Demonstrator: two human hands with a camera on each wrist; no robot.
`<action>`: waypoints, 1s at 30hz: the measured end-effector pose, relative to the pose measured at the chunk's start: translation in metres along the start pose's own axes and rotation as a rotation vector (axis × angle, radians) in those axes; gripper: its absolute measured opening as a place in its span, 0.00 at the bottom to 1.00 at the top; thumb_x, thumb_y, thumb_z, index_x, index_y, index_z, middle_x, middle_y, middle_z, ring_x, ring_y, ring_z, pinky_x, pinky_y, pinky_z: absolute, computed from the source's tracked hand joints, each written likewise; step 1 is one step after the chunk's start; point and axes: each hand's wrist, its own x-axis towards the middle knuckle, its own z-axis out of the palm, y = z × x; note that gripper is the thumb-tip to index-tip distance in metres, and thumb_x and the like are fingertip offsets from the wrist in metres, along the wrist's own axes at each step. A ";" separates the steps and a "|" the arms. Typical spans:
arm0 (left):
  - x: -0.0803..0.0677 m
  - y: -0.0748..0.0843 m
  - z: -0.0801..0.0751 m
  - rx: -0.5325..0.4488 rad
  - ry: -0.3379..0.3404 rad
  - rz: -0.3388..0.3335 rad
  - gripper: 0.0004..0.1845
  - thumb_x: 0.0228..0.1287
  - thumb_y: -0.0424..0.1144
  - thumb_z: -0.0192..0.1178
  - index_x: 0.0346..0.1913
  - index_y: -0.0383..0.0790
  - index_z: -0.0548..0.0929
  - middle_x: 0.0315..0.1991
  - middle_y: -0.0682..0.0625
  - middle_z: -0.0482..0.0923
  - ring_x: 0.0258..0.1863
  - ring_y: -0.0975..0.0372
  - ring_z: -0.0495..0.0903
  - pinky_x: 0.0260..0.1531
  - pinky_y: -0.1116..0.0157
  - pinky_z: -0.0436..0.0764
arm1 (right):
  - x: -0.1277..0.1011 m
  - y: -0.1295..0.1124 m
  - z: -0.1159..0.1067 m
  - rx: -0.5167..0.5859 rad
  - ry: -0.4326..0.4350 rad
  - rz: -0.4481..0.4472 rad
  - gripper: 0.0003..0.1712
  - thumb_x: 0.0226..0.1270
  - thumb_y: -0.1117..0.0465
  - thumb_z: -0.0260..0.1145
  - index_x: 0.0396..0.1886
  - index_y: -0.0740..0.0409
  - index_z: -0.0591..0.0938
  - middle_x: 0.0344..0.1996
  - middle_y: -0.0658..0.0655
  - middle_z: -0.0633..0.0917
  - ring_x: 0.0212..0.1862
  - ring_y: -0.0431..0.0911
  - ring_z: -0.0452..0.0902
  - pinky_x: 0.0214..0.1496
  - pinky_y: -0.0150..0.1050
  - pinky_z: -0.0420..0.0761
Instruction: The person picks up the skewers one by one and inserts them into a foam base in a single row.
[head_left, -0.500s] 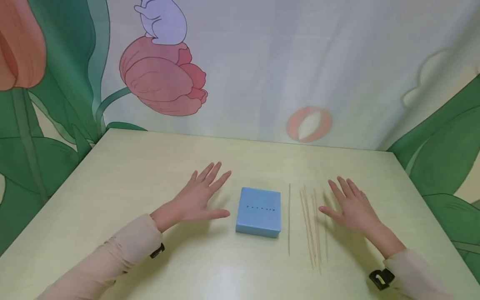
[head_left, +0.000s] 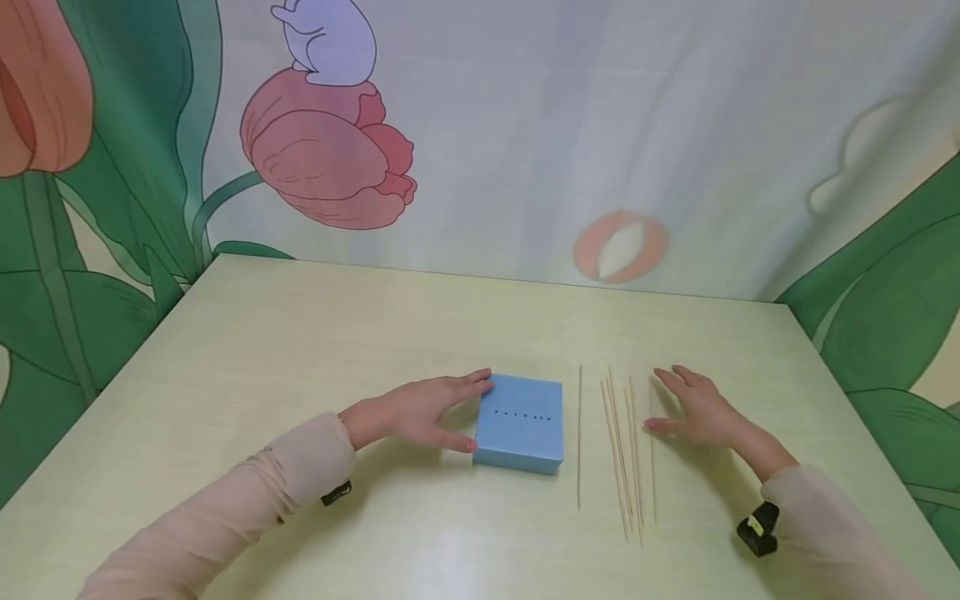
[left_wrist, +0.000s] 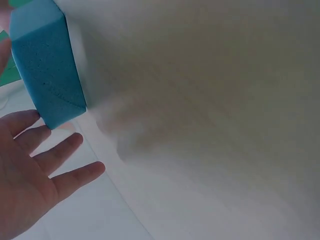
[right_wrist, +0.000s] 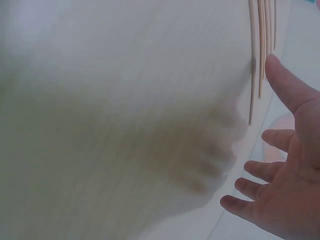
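Observation:
A blue foam block (head_left: 519,425) with a row of small holes on top lies mid-table. My left hand (head_left: 450,410) has straight fingers against the block's left side, index tip at its far corner and thumb at its near corner. In the left wrist view the block (left_wrist: 47,65) stands just past the spread fingers of that hand (left_wrist: 35,170). Several thin wooden sticks (head_left: 622,450) lie right of the block, one apart and closest to it. My right hand (head_left: 678,404) lies flat beside them, thumb at the outermost stick. The right wrist view shows that hand (right_wrist: 285,170) open by the sticks (right_wrist: 260,30).
The pale yellow-green table (head_left: 300,333) ends at a cloth backdrop printed with tulips and leaves, which closes in the far and side edges. Both forearms wear light sleeves, and a small black device sits at each wrist.
My left hand has slid right from the bare table up to the block's left side. My right hand has lowered a little and edged toward the sticks.

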 end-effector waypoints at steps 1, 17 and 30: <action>-0.001 0.000 0.001 0.015 0.006 -0.011 0.43 0.58 0.57 0.57 0.70 0.41 0.52 0.71 0.49 0.43 0.67 0.55 0.52 0.61 0.57 0.58 | 0.001 0.002 0.000 0.007 -0.008 0.001 0.50 0.53 0.47 0.68 0.64 0.74 0.58 0.60 0.81 0.53 0.60 0.75 0.46 0.55 0.68 0.52; 0.011 0.019 0.012 0.097 0.115 -0.174 0.50 0.54 0.65 0.54 0.70 0.35 0.49 0.70 0.40 0.44 0.65 0.47 0.55 0.54 0.52 0.66 | 0.007 0.011 0.002 0.016 -0.064 -0.024 0.48 0.53 0.45 0.67 0.63 0.71 0.60 0.61 0.82 0.52 0.60 0.76 0.44 0.50 0.72 0.53; 0.010 0.004 0.000 0.029 0.059 -0.124 0.48 0.50 0.58 0.63 0.69 0.38 0.57 0.69 0.43 0.50 0.67 0.52 0.53 0.60 0.56 0.58 | 0.009 0.010 0.001 0.026 -0.038 0.003 0.45 0.49 0.45 0.71 0.60 0.67 0.64 0.59 0.80 0.56 0.58 0.76 0.48 0.47 0.73 0.54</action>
